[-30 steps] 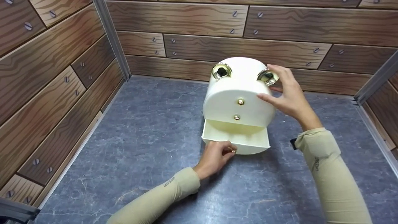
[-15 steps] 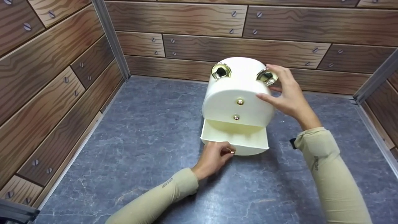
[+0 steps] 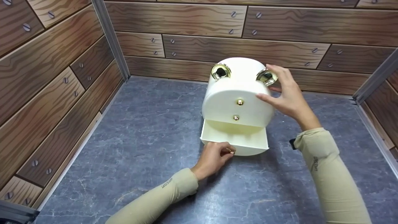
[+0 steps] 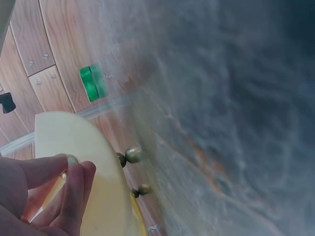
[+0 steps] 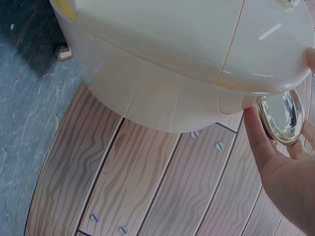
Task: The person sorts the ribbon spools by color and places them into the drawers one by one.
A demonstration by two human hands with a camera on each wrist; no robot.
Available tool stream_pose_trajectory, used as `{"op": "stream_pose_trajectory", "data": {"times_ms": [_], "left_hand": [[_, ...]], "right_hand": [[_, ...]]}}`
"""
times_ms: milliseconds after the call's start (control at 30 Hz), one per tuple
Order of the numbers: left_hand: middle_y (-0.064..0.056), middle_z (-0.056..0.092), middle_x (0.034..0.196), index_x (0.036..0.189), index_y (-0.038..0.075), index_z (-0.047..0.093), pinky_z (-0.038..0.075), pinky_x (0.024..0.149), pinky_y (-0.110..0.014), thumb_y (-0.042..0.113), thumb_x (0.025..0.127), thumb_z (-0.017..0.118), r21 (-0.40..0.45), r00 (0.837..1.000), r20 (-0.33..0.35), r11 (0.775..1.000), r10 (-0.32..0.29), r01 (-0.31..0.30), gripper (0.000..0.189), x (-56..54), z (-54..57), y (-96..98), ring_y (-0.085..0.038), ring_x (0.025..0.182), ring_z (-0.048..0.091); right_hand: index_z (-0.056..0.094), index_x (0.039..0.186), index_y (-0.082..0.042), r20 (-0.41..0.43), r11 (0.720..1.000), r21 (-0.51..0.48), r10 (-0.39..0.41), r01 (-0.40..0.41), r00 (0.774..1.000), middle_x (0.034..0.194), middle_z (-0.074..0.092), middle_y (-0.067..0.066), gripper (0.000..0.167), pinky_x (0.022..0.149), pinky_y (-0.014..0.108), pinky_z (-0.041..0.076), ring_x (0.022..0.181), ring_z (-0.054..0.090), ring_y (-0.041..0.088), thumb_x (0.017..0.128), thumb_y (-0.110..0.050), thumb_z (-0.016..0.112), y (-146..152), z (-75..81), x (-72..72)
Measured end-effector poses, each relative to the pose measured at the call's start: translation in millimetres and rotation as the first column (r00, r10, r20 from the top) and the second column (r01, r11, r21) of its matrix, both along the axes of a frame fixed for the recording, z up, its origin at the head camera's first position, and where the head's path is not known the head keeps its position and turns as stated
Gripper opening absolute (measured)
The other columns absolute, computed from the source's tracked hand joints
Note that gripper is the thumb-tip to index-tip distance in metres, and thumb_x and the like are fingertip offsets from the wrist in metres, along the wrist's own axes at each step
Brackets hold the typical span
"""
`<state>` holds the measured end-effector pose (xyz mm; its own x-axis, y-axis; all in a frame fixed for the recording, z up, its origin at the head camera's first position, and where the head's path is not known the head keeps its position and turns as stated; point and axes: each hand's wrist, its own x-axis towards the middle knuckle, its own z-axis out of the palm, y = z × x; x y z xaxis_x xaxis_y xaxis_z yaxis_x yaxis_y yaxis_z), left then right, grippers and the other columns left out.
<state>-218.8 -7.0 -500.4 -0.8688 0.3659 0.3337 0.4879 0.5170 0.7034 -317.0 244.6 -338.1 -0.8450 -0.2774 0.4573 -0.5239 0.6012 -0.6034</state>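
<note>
A white rounded drawer box [image 3: 238, 82] stands on the dark marbled floor, its lowest drawer [image 3: 233, 133] pulled out and bare inside. At that drawer's front, my left hand [image 3: 211, 160] pinches the small gold knob [image 4: 72, 159] between thumb and fingers. My right hand [image 3: 289, 93] grips the box's upper right, thumb on the front edge, fingers curled around the right gold-rimmed eye [image 5: 283, 115]. A matching left eye [image 3: 221, 71] sits untouched on the other side. Two more gold knobs, an upper knob [image 3: 240, 102] and a lower knob [image 3: 236, 117], mark the closed front.
Wood-print panels form a back wall [image 3: 192, 45] and side walls around the marbled floor [image 3: 149, 124], with grey metal posts at the corners. In the left wrist view, a green roll [image 4: 91, 83] appears near the wall's base.
The lowest drawer has come very slightly further toward me, with my left hand on its knob. My right hand keeps the same hold on the box.
</note>
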Motion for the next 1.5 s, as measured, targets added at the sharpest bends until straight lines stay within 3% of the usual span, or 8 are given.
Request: {"op": "stream_pose_trajectory", "data": {"times_ms": [200,433,667,733,800,933,1200,1500], "left_hand": [[0.002,0.081,0.098,0.100,0.015,0.080,0.057,0.083,-0.012,0.007,0.089,0.081,-0.010,1.000,-0.001,1.000,0.006,-0.006,0.014,-0.3,-0.8,0.1,-0.004,0.088,0.076],[0.001,0.081,0.098,0.100,0.014,0.080,0.057,0.083,-0.013,0.007,0.089,0.080,0.008,1.000,0.022,1.000,0.004,-0.005,0.013,-0.4,1.1,0.5,-0.007,0.089,0.076],[0.000,0.081,0.097,0.100,0.014,0.080,0.057,0.081,-0.012,0.005,0.089,0.080,0.005,1.000,0.025,1.000,0.000,0.000,0.013,0.3,1.5,-0.2,-0.007,0.088,0.076],[0.000,0.081,0.098,0.100,0.013,0.080,0.057,0.081,-0.012,0.005,0.089,0.080,0.002,1.000,0.023,1.000,-0.004,0.004,0.013,0.4,1.4,-0.2,-0.007,0.088,0.076],[0.000,0.081,0.098,0.100,0.013,0.080,0.057,0.082,-0.012,0.006,0.089,0.080,0.002,1.000,0.020,1.000,-0.007,0.007,0.013,0.2,1.2,0.0,-0.007,0.089,0.076],[0.000,0.081,0.099,0.101,0.014,0.080,0.058,0.084,-0.013,0.006,0.089,0.080,0.000,1.000,0.011,1.000,-0.002,0.002,0.015,-0.2,1.8,-0.4,-0.007,0.090,0.076],[0.000,0.081,0.101,0.102,0.015,0.080,0.058,0.084,-0.014,0.006,0.089,0.080,-0.008,1.000,0.019,1.000,0.002,-0.002,0.016,0.5,3.4,0.0,-0.007,0.090,0.076],[-0.001,0.081,0.101,0.102,0.013,0.079,0.058,0.085,-0.014,0.005,0.088,0.080,0.005,0.999,0.036,1.000,-0.003,0.003,0.016,1.6,1.9,2.1,-0.008,0.090,0.076]], "right_hand": [[0.033,0.163,-0.020,0.001,1.000,0.008,0.007,-0.007,1.000,0.162,0.032,0.016,0.092,0.105,0.052,0.054,0.147,0.039,0.037,0.088,-0.021,0.085,1,-2.4,-0.4],[0.023,0.165,-0.030,0.096,0.996,-0.086,0.036,-0.028,0.995,0.160,0.031,0.014,0.088,0.114,0.053,0.048,0.143,0.043,0.039,0.095,-0.021,0.076,13,-9.1,3.3],[0.033,0.163,-0.021,0.160,0.991,-0.132,-0.003,0.024,0.987,0.155,0.047,0.017,0.051,0.101,0.015,0.049,0.124,0.055,0.007,0.113,-0.033,0.038,54,-33.1,5.0],[0.034,0.162,-0.020,0.191,0.995,-0.082,-0.044,0.060,0.981,0.154,0.049,0.020,0.053,0.102,0.020,0.050,0.126,0.055,0.011,0.113,-0.037,0.038,72,-42.5,6.7],[0.033,0.163,-0.016,0.219,0.995,-0.017,-0.088,0.094,0.972,0.155,0.046,0.025,0.056,0.107,0.037,0.051,0.131,0.054,0.026,0.112,-0.038,0.043,92,-52.9,8.0],[0.018,0.166,-0.011,0.342,0.989,0.075,-0.143,0.125,0.929,0.161,0.029,0.032,0.072,0.109,0.074,0.036,0.141,0.036,0.056,0.109,-0.043,0.048,130,-73.0,10.2],[-0.007,0.165,-0.005,0.575,0.949,0.276,-0.291,0.153,0.765,0.164,-0.002,0.041,0.109,0.112,0.081,0.024,0.146,0.016,0.065,0.099,-0.066,0.055,181,-108.8,14.6],[-0.007,0.161,0.007,0.623,0.934,0.349,-0.291,0.074,0.726,0.157,0.005,0.049,0.120,0.113,0.082,0.020,0.144,0.010,0.068,0.094,-0.056,0.070,211,-141.0,24.3]]}}
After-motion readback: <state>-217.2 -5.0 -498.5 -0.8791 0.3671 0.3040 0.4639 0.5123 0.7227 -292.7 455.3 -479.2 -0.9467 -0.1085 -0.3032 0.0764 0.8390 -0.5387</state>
